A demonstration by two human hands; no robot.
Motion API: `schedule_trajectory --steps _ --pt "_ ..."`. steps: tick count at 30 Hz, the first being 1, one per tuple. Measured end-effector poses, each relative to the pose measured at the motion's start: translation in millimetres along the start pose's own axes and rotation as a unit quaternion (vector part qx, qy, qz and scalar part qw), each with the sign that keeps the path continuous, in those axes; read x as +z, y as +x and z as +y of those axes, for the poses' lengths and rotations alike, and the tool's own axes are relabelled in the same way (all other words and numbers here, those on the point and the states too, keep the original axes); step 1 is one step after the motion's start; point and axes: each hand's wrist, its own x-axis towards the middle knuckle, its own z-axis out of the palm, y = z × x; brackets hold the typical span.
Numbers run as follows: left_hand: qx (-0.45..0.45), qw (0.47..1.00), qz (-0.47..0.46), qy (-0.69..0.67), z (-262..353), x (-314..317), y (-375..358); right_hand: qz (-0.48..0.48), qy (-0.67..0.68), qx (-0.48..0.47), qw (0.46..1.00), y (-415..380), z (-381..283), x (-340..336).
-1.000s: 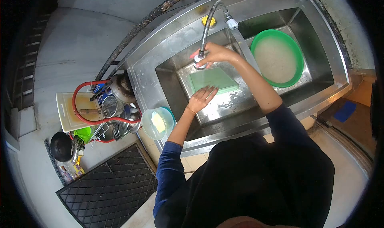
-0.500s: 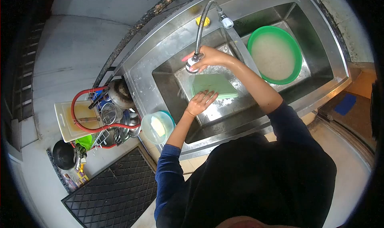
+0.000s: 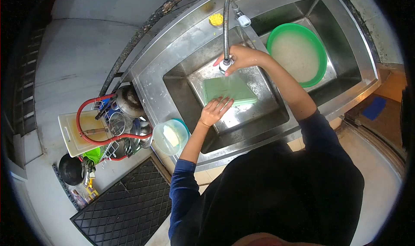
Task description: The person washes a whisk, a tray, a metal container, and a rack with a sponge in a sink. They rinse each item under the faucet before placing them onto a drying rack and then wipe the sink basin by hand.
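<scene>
My right hand (image 3: 244, 58) is wrapped around the white head of the flexible faucet (image 3: 226, 66), with water running down from it. Below lies a pale green rectangular container or lid (image 3: 225, 88) in the left basin, tilted, its surface wet. My left hand (image 3: 215, 112) holds its near edge, fingers laid over the top; the thumb is hidden. The steel sink basin (image 3: 268, 120) surrounds it.
A green tub (image 3: 322, 51) of cloudy water stands in the right basin. A clear plastic bowl (image 3: 160, 138) sits at the sink's left edge, beside a loaded dish rack (image 3: 114, 138). A yellow scrubber (image 3: 216, 19) rests behind the faucet.
My right hand has swung the faucet head rightward, over the middle of the green piece. My left hand keeps its hold on the near edge, and the green piece has shifted slightly.
</scene>
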Motion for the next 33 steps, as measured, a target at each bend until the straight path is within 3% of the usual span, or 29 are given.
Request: schedule_trajectory --steps 1,4,5,9,11,13,14,16,18,19,21,22,23,24,25,26,28,29,30,31,33 --pt "-0.007 1.000 -0.004 -0.004 0.4 -0.6 0.0 -0.029 0.097 0.059 0.993 -1.3 -4.7 2.0" --pt "-0.041 0.999 -0.013 -0.027 -0.5 0.5 -4.3 -0.062 0.071 0.122 0.988 -20.6 -13.7 -15.3" --pt "-0.040 0.999 -0.010 -0.029 -0.9 2.5 -8.3 -0.039 -0.043 0.047 0.997 -26.7 -4.6 -20.8" --pt "-0.331 0.935 0.065 -0.112 -1.0 5.3 -32.4 -0.001 -0.167 0.124 0.978 -86.4 -11.9 -63.5" --pt "-0.395 0.903 0.104 -0.132 4.4 -1.1 -38.0 0.030 -0.150 0.149 0.977 -120.5 -5.6 -90.9" --pt "-0.584 0.752 0.202 -0.229 13.4 -7.2 -46.3 0.032 -0.139 0.155 0.978 -141.8 9.9 -119.5" --pt "-0.608 0.730 0.203 -0.237 17.5 -15.8 -48.2 0.073 -0.101 0.160 0.979 -149.6 17.1 -129.3" --pt "-0.636 0.630 0.295 -0.333 28.2 -18.6 -56.0 0.113 -0.071 0.162 0.978 -158.9 20.3 -130.7" --pt "-0.643 0.602 0.318 -0.350 35.5 -26.5 -59.7 0.229 0.002 0.063 0.971 -161.4 27.6 -115.4" --pt "-0.651 0.576 0.335 -0.363 38.7 -33.1 -62.2 0.304 0.076 0.103 0.944 -169.5 40.8 -103.0" --pt "-0.643 0.567 0.377 -0.350 44.4 -53.5 -55.3 0.538 -0.022 0.229 0.811 -158.4 24.3 -48.8" --pt "-0.634 0.560 0.409 -0.343 47.7 -61.2 -53.7 0.607 -0.188 0.116 0.764 -168.6 99.7 -32.1" --pt "-0.609 0.603 0.418 -0.302 49.7 -64.4 -57.6 0.566 -0.177 0.310 0.743 -177.4 158.9 -8.7" --pt "-0.589 0.634 0.418 -0.278 54.7 -77.1 -54.2 0.595 -0.069 0.277 0.751 -161.2 142.4 46.9" --pt "-0.572 0.666 0.406 -0.254 61.4 -98.8 -46.9 0.508 0.125 0.300 0.798 -135.9 63.6 94.3" --pt "-0.560 0.694 0.392 -0.226 70.3 -118.7 -42.7 0.403 0.263 0.209 0.851 -118.8 10.4 134.7" --pt "-0.463 0.802 0.370 -0.079 83.4 -137.0 -53.3 0.255 0.476 0.114 0.834 -84.5 -117.7 190.9" --pt "-0.366 0.845 0.389 -0.045 89.0 -153.4 -61.8 0.285 0.512 0.049 0.808 -70.0 -163.7 215.6" --pt "-0.295 0.891 0.346 -0.013 95.8 -164.8 -75.5 0.313 0.548 -0.014 0.776 -60.3 -198.6 238.6" --pt "-0.251 0.896 0.359 0.065 101.9 -181.1 -88.2 0.368 0.505 -0.008 0.781 -55.5 -222.2 260.7" --pt "-0.248 0.890 0.369 0.101 108.0 -223.2 -130.7 0.385 0.432 -0.003 0.815 -55.2 -259.7 307.1"
